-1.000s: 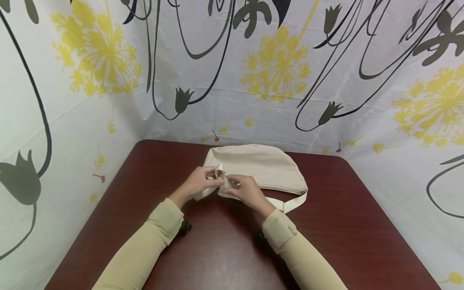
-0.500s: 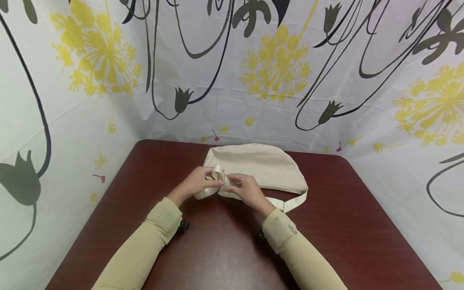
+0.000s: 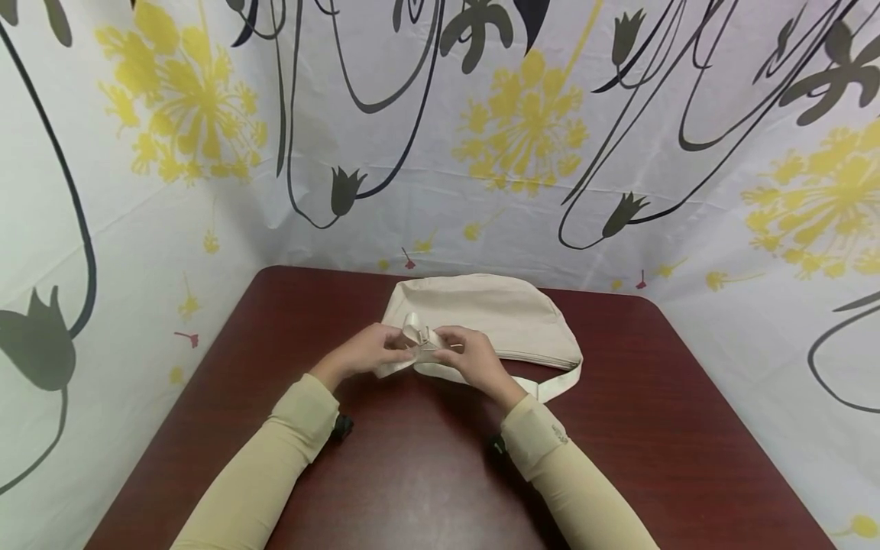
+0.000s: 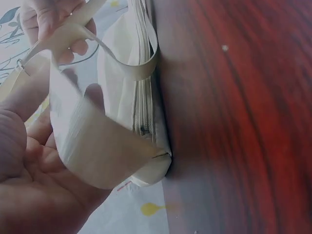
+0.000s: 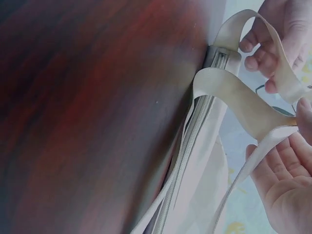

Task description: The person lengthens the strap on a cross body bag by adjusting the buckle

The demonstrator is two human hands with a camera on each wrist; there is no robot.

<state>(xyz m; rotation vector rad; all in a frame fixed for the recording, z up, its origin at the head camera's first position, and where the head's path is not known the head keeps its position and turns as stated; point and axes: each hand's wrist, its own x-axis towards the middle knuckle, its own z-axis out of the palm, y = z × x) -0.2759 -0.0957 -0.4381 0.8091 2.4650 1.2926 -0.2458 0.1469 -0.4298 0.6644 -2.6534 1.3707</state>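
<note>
The whole scene is enclosed by a white backdrop (image 3: 392,221) printed with yellow flowers and dark stems. Below it, a dark red table (image 3: 426,473) is seen, narrowing toward its far edge. At that far edge, near the middle, a cream bag (image 3: 484,313) is laid with its long axis running from left to right, the right end set slightly nearer. Its curved side is pointed at the backdrop, its straighter side at the person. Its strap (image 4: 102,151) is looped up in front of the left end and trailed around the right end. The strap is grasped by the left hand (image 3: 367,347) and pinched by the right hand (image 3: 474,355), just beside each other. A zip (image 4: 142,112) is stretched along the bag's long axis. Between the hands, a small buckle (image 3: 424,336) is held up on the strap.
</note>
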